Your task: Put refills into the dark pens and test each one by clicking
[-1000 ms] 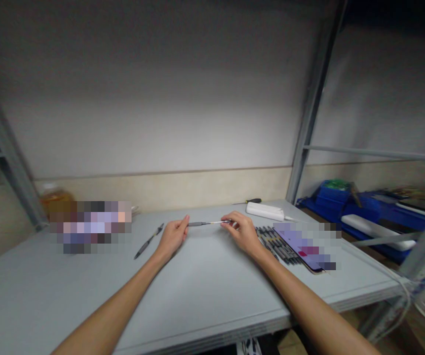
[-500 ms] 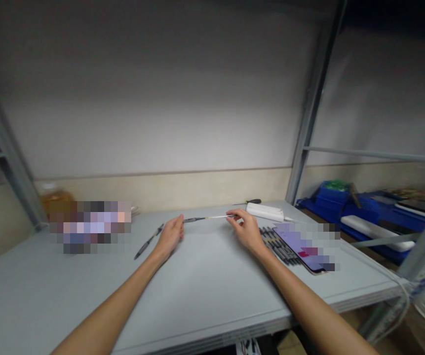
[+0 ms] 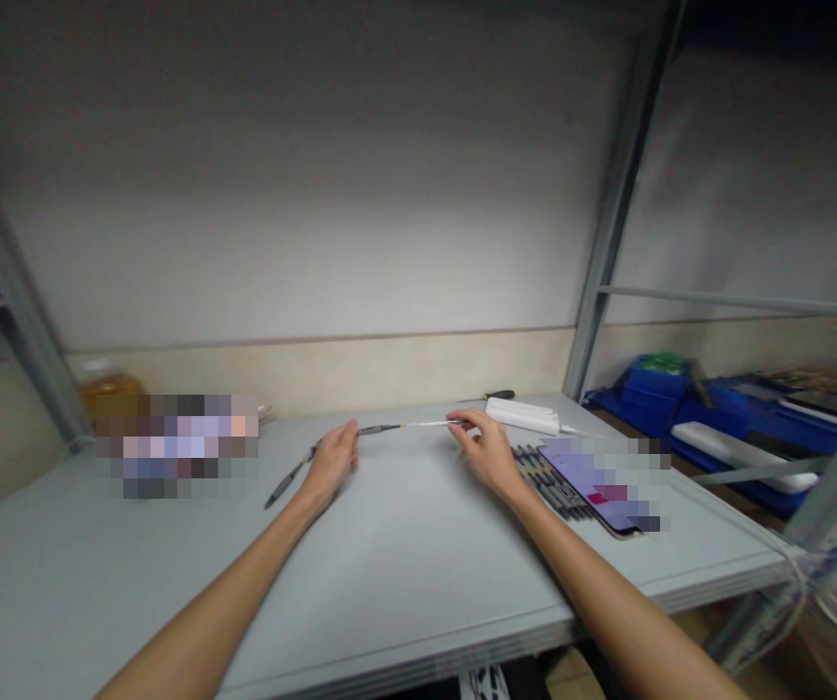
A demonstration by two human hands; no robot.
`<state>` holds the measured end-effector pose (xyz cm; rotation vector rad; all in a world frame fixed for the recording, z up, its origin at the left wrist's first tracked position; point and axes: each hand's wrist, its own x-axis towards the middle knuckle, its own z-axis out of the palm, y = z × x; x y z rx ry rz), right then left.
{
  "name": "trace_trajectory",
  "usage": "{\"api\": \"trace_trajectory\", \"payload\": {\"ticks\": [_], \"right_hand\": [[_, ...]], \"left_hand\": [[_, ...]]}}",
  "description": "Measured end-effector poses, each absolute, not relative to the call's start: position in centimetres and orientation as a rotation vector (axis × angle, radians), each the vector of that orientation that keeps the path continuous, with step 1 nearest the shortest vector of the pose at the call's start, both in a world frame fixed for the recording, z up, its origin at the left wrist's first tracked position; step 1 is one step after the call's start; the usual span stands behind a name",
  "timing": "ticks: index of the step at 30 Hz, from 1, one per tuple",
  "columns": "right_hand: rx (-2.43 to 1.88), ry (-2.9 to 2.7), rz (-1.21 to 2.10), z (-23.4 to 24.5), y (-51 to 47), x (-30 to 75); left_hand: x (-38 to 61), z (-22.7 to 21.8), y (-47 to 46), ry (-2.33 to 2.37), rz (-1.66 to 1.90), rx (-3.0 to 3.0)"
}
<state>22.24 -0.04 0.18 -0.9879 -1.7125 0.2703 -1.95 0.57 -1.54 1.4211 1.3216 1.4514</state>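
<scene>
My left hand is closed around a dark pen barrel that points to the right. From its yellowish end a thin whitish pen refill stretches across to my right hand, which pinches the far end between thumb and fingers. A small dark piece shows at those fingertips, too small to make out. Another dark pen lies slanted on the table just left of my left hand, which partly hides it. Right of my right wrist, several dark pens lie side by side.
A phone, partly pixelated, lies beside the pens on the table. Behind are a white power strip with its cable and a screwdriver. A pixelated item sits back left. Blue bins stand beyond the right post.
Both hands keep their grips, with the refill stretched between them. My left hand has shifted very slightly left; the view moved a little as well.
</scene>
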Motion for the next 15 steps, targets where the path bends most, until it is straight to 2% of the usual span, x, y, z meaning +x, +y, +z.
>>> {"api": "trace_trajectory", "payload": {"ticks": [15], "right_hand": [[-1.007, -1.738, 0.265, 0.20, -0.18, 22.18]], "left_hand": [[-1.76, -1.28, 0.05, 1.264, 1.445, 1.422]]}}
